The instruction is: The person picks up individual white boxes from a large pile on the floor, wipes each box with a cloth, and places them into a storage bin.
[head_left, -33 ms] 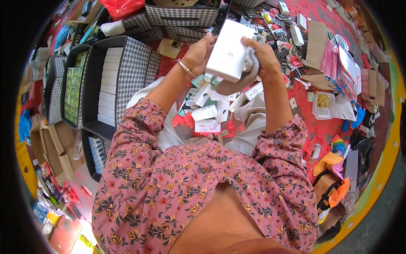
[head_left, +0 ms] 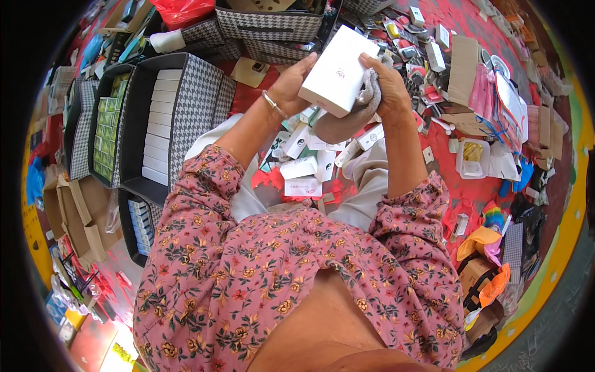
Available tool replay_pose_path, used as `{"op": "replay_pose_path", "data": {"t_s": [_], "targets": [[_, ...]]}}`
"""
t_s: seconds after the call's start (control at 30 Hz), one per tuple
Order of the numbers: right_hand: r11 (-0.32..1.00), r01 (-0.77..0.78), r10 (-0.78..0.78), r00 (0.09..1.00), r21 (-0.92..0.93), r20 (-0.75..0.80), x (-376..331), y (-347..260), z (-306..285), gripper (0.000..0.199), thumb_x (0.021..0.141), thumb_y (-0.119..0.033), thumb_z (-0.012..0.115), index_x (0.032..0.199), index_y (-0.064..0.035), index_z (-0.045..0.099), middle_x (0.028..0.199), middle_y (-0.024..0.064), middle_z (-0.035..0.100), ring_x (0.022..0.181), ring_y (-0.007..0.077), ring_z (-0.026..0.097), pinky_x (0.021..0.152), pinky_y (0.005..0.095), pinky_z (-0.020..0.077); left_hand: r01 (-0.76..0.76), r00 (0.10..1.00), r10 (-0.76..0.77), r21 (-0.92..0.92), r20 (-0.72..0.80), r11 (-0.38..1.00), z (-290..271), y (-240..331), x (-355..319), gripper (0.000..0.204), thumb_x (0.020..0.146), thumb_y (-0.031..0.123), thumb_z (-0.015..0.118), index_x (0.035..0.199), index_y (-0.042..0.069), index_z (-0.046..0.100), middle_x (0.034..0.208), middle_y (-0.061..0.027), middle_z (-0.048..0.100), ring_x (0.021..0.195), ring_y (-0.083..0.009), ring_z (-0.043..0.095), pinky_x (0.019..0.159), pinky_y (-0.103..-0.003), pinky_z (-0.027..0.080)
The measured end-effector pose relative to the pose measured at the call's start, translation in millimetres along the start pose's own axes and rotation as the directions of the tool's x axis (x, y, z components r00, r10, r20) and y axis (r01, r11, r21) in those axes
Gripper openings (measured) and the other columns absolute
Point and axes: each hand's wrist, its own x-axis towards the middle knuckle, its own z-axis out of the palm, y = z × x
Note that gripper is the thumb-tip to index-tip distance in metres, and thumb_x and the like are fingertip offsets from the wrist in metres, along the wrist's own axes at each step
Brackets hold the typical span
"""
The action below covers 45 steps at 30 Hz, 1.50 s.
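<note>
A white box (head_left: 338, 65) with a small mark on its face is held up in front of me, tilted. My left hand (head_left: 294, 88) grips its left side, fingers partly hidden behind it. On the right edge, my right hand (head_left: 392, 88) closes with the thumb on the box. That same hand also holds a grey cloth (head_left: 339, 126), which hangs beside and under the box. Below, between my legs, lie several small white boxes (head_left: 303, 186) in a loose pile, some with a round black-and-white mark.
At left stand houndstooth storage bins (head_left: 197, 111), with rows of white boxes (head_left: 158, 134) and green packets (head_left: 109, 130) inside. Small packaged goods (head_left: 434, 93) crowd the red floor at right, near a cardboard piece (head_left: 463, 70) and a clear plastic tub (head_left: 473, 159). More bins (head_left: 273, 25) stand ahead.
The white box has tipped a little, so its lower end shows more. Both hands keep hold of it, shifted only slightly.
</note>
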Motion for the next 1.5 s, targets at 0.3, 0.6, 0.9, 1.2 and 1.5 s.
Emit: {"op": "replay_pose_path", "data": {"t_s": [0.3, 0.6, 0.9, 1.2, 1.5], "targets": [[0.434, 0.277, -0.612, 0.789, -0.857, -0.055, -4, -24, -2, 0.038, 0.08, -0.037, 0.059, 0.075, 0.0012, 0.061, 0.063, 0.0058, 0.058, 0.056, 0.0133, 0.051, 0.056, 0.0284, 0.0429, 0.16, 0.94, -0.066, -0.262, 0.335, 0.952, 0, 4, -12, 0.055, 0.088, 0.043, 0.039, 0.13, 0.007, 0.034, 0.125, -0.0129, 0.045, 0.108, -0.0275, 0.05, 0.09, -0.05, 0.04], [-0.138, 0.497, -0.74, 0.523, -0.857, 0.422, 11, -3, 31, 0.017, 0.08, -0.023, 0.057, 0.082, -0.0062, 0.055, 0.075, 0.0125, 0.058, 0.062, 0.0318, 0.057, 0.054, 0.0392, 0.0445, 0.157, 0.978, -0.132, -0.15, 0.162, 0.976, -4, -17, -11, 0.048, 0.09, 0.041, 0.036, 0.126, 0.009, 0.038, 0.121, -0.0103, 0.048, 0.107, -0.0232, 0.051, 0.092, -0.04, 0.04], [0.021, 0.792, -0.493, 0.539, -0.61, 0.683, -39, 31, 49, 0.018, 0.078, -0.02, 0.059, 0.087, -0.0048, 0.054, 0.081, 0.0149, 0.057, 0.068, 0.0318, 0.058, 0.058, 0.0352, 0.0453, 0.171, 0.97, -0.116, -0.256, 0.215, 0.952, -22, -9, -6, 0.041, 0.091, 0.035, 0.039, 0.116, 0.003, 0.045, 0.112, -0.0106, 0.054, 0.102, -0.0194, 0.053, 0.088, -0.034, 0.044], [0.183, 0.263, -0.783, 0.621, -0.948, 0.021, 25, -37, -24, 0.033, 0.082, -0.034, 0.053, 0.075, -0.0017, 0.057, 0.073, 0.0149, 0.061, 0.067, 0.0309, 0.059, 0.061, 0.0404, 0.0447, 0.188, 0.981, -0.169, 0.271, -0.092, 0.944, 8, -10, -15, 0.058, 0.089, 0.044, 0.036, 0.131, 0.003, 0.029, 0.119, -0.0169, 0.048, 0.102, -0.0236, 0.054, 0.082, -0.036, 0.047], [0.892, 0.203, -0.213, 0.977, -0.405, 0.02, 27, 2, 2, 0.026, 0.066, -0.023, 0.068, 0.076, -0.0006, 0.061, 0.07, 0.0052, 0.058, 0.064, 0.012, 0.053, 0.058, 0.025, 0.0423, 0.075, 0.993, -0.073, -0.021, 0.089, 0.997, 4, -9, -10, 0.051, 0.091, 0.042, 0.034, 0.127, 0.005, 0.036, 0.12, -0.0115, 0.048, 0.108, -0.0224, 0.05, 0.092, -0.037, 0.04]]}}
